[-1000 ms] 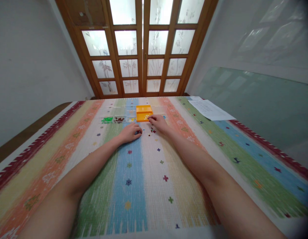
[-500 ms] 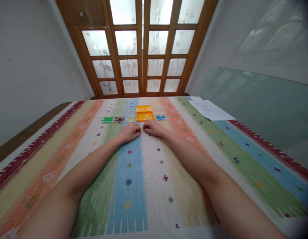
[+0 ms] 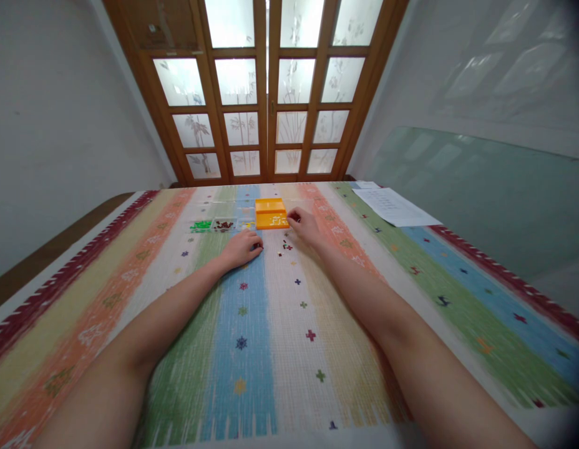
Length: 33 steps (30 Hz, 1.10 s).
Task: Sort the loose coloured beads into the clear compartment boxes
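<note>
My left hand (image 3: pixel 243 249) rests on the blue stripe of the cloth, its fingers curled and closed. What it may hold at the fingertips is too small to make out. My right hand (image 3: pixel 303 226) is at the right edge of an open orange box (image 3: pixel 271 227), thumb and fingers pinched together; anything between them is hidden. White bits (image 3: pixel 278 220) lie in the box's near half. Several small dark pieces (image 3: pixel 284 246) lie loose on the cloth between my hands. To the left, clear compartments hold green pieces (image 3: pixel 202 225), brown pieces (image 3: pixel 224 225) and yellow-white pieces (image 3: pixel 247 224).
A striped cloth (image 3: pixel 243 386) covers the table. Printed paper sheets (image 3: pixel 395 207) lie at the far right. Beyond the table stand wooden doors with frosted panes (image 3: pixel 243 128). A glass panel (image 3: pixel 476 187) leans at the right wall.
My right hand has moved right and away from my left hand, to the box's right edge. It now covers the blue pieces, and the loose dark pieces show. My left hand stays put.
</note>
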Tool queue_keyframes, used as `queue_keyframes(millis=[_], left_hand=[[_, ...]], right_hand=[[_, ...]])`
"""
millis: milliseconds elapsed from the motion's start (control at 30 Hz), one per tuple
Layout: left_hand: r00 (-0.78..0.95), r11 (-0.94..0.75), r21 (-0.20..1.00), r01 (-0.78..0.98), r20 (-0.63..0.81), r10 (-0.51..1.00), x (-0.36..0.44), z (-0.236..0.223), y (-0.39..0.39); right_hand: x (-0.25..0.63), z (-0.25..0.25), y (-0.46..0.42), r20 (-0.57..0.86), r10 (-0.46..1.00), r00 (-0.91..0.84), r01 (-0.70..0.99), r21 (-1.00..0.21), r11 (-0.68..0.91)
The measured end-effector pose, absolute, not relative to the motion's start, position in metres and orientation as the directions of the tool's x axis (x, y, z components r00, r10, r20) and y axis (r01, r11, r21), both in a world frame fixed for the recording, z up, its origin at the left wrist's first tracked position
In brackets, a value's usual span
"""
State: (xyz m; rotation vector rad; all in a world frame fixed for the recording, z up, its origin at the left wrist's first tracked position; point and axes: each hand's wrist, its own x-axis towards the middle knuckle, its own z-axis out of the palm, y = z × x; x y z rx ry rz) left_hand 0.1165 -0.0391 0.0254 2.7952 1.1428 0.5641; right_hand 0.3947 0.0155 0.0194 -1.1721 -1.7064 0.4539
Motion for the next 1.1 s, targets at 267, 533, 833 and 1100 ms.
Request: queue_keyframes(millis=[267,533,833,1100], left_hand=[[0.659,-0.727,0.211,0.654,0.313,0.684,0.116,0.025,-0.04],[0.672,-0.737,0.219,0.64,0.305,0.675,0.116,0.024,-0.04],[0.671,-0.731,0.205,0.652,0.293,0.681,0.117,0.025,-0.04],[0.66,-0.722,0.277,0.634,0.292,0.692,0.116,0.023,-0.037]], right_hand=[[0.431,0.009,0.042,0.468,0.855,0.224,0.537,-0.791,0.293],[0.448,-0.009,0.056,0.433,0.857,0.28,0.605,-0.773,0.193],[0.448,-0.006,0.052,0.422,0.857,0.296,0.613,-0.772,0.168],[0.438,0.001,0.044,0.425,0.857,0.293,0.599,-0.78,0.182]])
